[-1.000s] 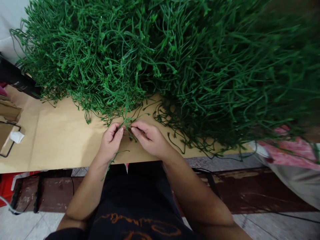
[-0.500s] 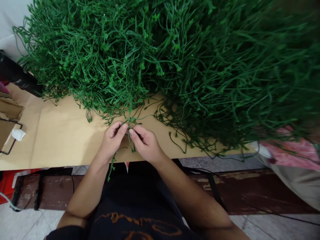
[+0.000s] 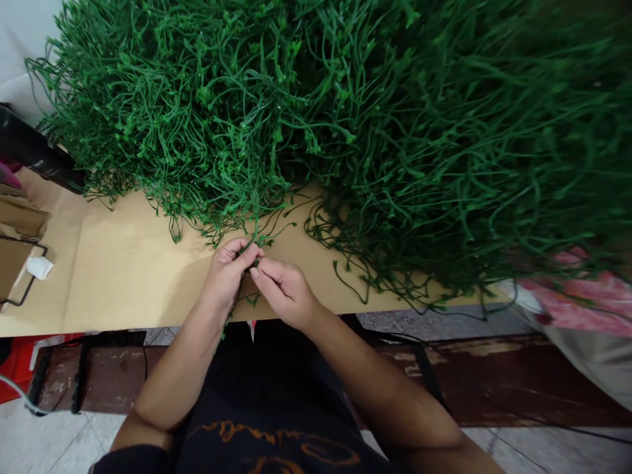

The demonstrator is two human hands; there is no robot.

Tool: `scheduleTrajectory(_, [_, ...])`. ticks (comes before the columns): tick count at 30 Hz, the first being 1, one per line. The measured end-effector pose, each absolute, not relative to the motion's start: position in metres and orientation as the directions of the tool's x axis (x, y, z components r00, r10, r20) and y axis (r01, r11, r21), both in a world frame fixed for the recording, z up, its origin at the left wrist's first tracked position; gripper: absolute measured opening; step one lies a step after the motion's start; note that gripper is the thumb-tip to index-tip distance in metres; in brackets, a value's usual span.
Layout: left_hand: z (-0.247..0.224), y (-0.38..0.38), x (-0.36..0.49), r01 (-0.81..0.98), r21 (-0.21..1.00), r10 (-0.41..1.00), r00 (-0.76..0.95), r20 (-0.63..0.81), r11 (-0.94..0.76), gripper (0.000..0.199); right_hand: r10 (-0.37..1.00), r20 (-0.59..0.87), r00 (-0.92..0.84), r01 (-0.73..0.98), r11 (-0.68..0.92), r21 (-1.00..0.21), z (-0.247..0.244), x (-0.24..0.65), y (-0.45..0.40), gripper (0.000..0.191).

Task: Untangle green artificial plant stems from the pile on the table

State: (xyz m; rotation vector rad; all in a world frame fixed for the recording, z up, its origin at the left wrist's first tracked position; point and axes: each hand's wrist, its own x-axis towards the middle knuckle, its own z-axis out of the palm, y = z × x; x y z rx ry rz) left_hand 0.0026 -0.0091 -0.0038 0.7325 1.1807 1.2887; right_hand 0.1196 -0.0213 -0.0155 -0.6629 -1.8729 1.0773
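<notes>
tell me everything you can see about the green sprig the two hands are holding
The green sprig has thin, bendy stems, plastic-looking, with small knobby tips. The left hand and right hand pinch it where their fingertips meet, hiding its middle. It lies in front of the big green pile, above the tan tabletop. One stem seems to point out to the right, while thin green pieces hang below the hands. Whether it touches the pile is unclear.

Left end of the worktop (image 3: 113, 283): black cylindrical object (image 3: 37, 150), brown cardboard (image 3: 14, 266), small white scrap (image 3: 39, 267)
Below its edge: red object (image 3: 18, 365), dark brown board (image 3: 498, 378) with worn patches
Floor (image 3: 74, 438): pale grey tiles
Far right: pink patterned cloth (image 3: 590, 296)
</notes>
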Motion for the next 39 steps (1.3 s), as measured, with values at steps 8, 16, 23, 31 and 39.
scheduleTrajectory(8, [0.002, 0.003, -0.005, -0.361, 0.905, 0.944, -0.151, -0.294, 0.224, 0.015, 0.638, 0.491, -0.593, -0.177, 0.492, -0.853, 0.007, 0.125, -0.052, 0.034])
scheduleTrajectory(16, [0.005, -0.005, -0.001, -0.572, 0.761, 0.924, -0.015, -0.382, 0.305, 0.015, 0.948, 0.132, -0.289, 0.024, 0.145, -0.989, -0.001, 0.135, -0.003, 0.026])
scheduleTrajectory(23, [0.003, -0.003, -0.001, -0.583, 0.739, 0.904, -0.018, -0.428, 0.338, 0.015, 0.883, 0.121, -0.453, -0.006, 0.133, -0.991, -0.017, 0.120, -0.004, 0.027])
scheduleTrajectory(31, [0.000, -0.003, 0.000, -0.554, 0.764, 0.908, -0.033, -0.419, 0.332, 0.012, 0.932, 0.045, -0.360, -0.169, -0.018, -0.985, -0.017, 0.113, 0.003, 0.030])
scheduleTrajectory(39, [-0.001, -0.003, 0.001, -0.590, 0.754, 0.921, -0.046, -0.388, 0.288, 0.011, 0.945, 0.146, -0.293, -0.131, 0.112, -0.985, -0.016, 0.118, -0.001, 0.020])
